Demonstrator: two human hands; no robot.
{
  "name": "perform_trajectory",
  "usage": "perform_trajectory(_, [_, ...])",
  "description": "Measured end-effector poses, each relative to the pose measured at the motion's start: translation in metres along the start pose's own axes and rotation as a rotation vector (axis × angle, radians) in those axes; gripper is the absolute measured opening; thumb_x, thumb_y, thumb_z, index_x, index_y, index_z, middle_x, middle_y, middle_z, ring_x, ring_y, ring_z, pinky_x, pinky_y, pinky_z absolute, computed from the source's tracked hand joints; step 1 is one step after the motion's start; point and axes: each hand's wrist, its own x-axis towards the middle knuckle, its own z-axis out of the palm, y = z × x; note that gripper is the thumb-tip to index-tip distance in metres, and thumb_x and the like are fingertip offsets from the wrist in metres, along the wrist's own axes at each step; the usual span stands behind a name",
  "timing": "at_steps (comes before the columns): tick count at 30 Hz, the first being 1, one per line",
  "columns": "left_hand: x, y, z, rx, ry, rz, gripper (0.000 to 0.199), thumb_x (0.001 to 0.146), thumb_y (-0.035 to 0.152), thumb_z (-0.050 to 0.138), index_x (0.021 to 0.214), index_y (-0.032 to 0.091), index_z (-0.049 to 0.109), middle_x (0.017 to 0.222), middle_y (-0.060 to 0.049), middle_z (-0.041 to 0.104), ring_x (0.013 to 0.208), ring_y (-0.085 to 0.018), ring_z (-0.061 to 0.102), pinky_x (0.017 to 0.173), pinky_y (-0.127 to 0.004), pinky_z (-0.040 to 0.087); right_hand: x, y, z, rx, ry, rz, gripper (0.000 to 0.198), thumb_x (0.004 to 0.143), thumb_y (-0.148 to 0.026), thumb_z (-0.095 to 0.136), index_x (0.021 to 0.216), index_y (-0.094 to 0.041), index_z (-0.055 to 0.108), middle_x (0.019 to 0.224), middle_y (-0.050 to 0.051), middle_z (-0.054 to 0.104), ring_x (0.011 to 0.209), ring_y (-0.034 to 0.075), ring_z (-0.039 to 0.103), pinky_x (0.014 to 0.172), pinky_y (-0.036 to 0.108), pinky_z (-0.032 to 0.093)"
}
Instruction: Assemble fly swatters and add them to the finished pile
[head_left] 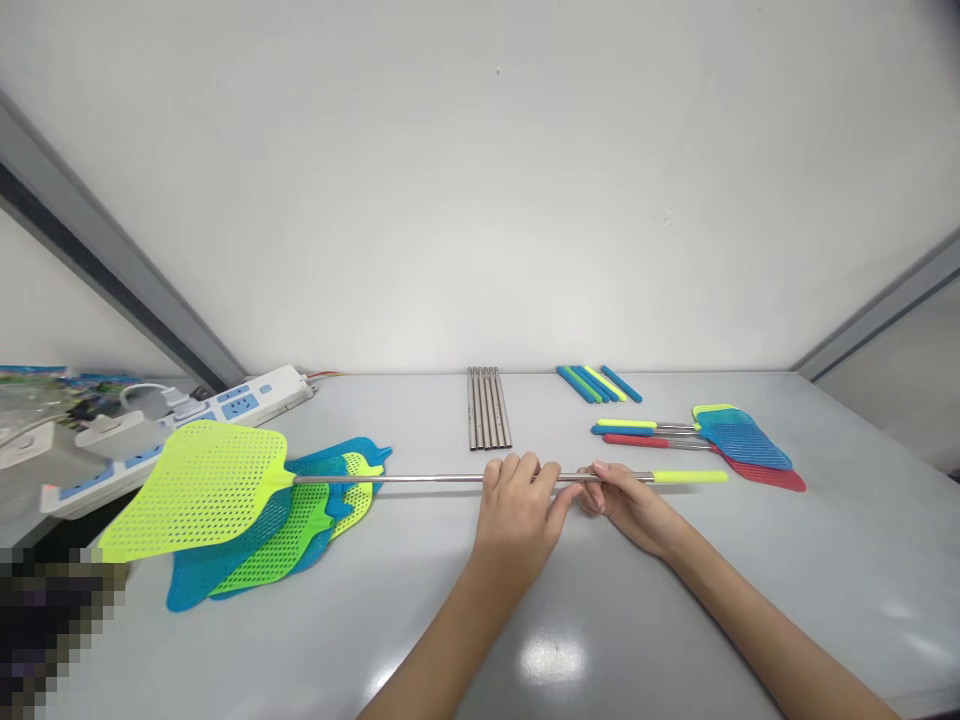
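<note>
A fly swatter with a yellow-green perforated head (199, 490), an extended metal telescopic rod and a yellow-green grip lies crosswise before me. My left hand (521, 505) is wrapped over the middle of the rod. Farther right, near the grip, my right hand (626, 505) pinches the same rod between thumb and fingers. Below the raised head are several loose swatter heads in blue (195, 575), green (289, 545) and yellow-green (360, 500), partly overlapping one another.
Several metal tubes (490, 410) lie side by side at the back middle. Several coloured grip sleeves (589, 384) are right of them. Swatters with short rods, including a blue-headed swatter (742, 438), are stacked at the right. White power strips (259, 395) with plugs occupy the left.
</note>
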Motion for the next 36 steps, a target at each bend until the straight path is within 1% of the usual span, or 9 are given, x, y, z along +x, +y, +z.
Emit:
perform_trajectory(3, [0.001, 0.0, 0.0, 0.014, 0.026, -0.022, 0.025, 0.079, 0.04, 0.039, 0.072, 0.02, 0.053, 0.062, 0.0, 0.048, 0.063, -0.014, 0.04, 0.066, -0.031, 0.026, -0.001, 0.0, 0.003, 0.003, -0.011, -0.001, 0.039, 0.08, -0.031, 0.037, 0.048, -0.015, 0.052, 0.055, 0.002, 0.041, 0.057, 0.013, 0.037, 0.06, 0.029, 0.028])
perform_trajectory(7, [0.002, -0.004, 0.0, 0.059, 0.069, -0.007, 0.026, 0.079, 0.038, 0.041, 0.063, 0.019, 0.05, 0.058, 0.001, 0.048, 0.06, -0.013, 0.04, 0.064, -0.03, 0.025, -0.002, -0.001, 0.01, 0.093, -0.043, 0.045, 0.033, 0.079, -0.032, 0.037, 0.056, -0.015, 0.052, 0.058, 0.002, 0.042, 0.053, 0.012, 0.036, 0.054, 0.028, 0.027])
perform_trajectory(9, [0.004, -0.009, -0.001, 0.089, 0.097, 0.039, 0.024, 0.079, 0.036, 0.042, 0.063, 0.02, 0.049, 0.058, 0.001, 0.049, 0.06, -0.013, 0.041, 0.064, -0.029, 0.025, -0.002, -0.001, 0.012, 0.126, -0.031, 0.066, 0.031, 0.079, -0.033, 0.039, 0.054, -0.016, 0.047, 0.054, 0.0, 0.038, 0.049, 0.011, 0.033, 0.051, 0.027, 0.026])
perform_trajectory(13, [0.008, -0.021, -0.003, 0.147, 0.115, 0.156, 0.022, 0.078, 0.035, 0.044, 0.063, 0.02, 0.049, 0.059, 0.001, 0.05, 0.06, -0.013, 0.043, 0.063, -0.028, 0.025, 0.001, 0.001, 0.014, 0.132, 0.012, 0.067, 0.037, 0.078, -0.035, 0.042, 0.047, -0.017, 0.031, 0.047, -0.003, 0.025, 0.045, 0.009, 0.023, 0.047, 0.025, 0.021])
perform_trajectory(16, [0.01, -0.027, -0.004, 0.173, 0.13, 0.192, 0.022, 0.077, 0.035, 0.045, 0.062, 0.02, 0.048, 0.058, 0.001, 0.05, 0.059, -0.013, 0.043, 0.062, -0.028, 0.026, 0.003, 0.002, 0.014, 0.125, 0.035, 0.047, 0.038, 0.077, -0.034, 0.043, 0.047, -0.018, 0.028, 0.048, -0.004, 0.022, 0.045, 0.008, 0.019, 0.045, 0.025, 0.018])
perform_trajectory(20, [0.011, -0.029, -0.003, 0.167, 0.128, 0.204, 0.024, 0.078, 0.036, 0.044, 0.061, 0.02, 0.048, 0.056, 0.001, 0.049, 0.058, -0.013, 0.042, 0.061, -0.028, 0.025, 0.003, 0.001, 0.013, 0.097, 0.059, 0.03, 0.039, 0.076, -0.035, 0.045, 0.046, -0.018, 0.027, 0.048, -0.004, 0.02, 0.045, 0.008, 0.016, 0.044, 0.026, 0.016])
perform_trajectory(26, [0.012, -0.032, -0.009, 0.194, 0.096, 0.227, 0.025, 0.078, 0.037, 0.043, 0.062, 0.02, 0.049, 0.057, 0.001, 0.05, 0.058, -0.013, 0.042, 0.06, -0.028, 0.025, 0.001, -0.004, 0.013, 0.009, 0.021, 0.007, 0.038, 0.078, -0.034, 0.042, 0.047, -0.018, 0.029, 0.048, -0.004, 0.022, 0.045, 0.008, 0.016, 0.045, 0.027, 0.014])
perform_trajectory(36, [0.012, -0.035, -0.013, 0.163, 0.079, 0.209, 0.029, 0.08, 0.037, 0.04, 0.06, 0.019, 0.05, 0.059, 0.0, 0.052, 0.058, -0.012, 0.043, 0.061, -0.028, 0.026, -0.001, -0.01, 0.013, -0.066, 0.018, -0.014, 0.038, 0.077, -0.037, 0.042, 0.047, -0.018, 0.03, 0.048, -0.004, 0.023, 0.045, 0.008, 0.018, 0.046, 0.027, 0.015])
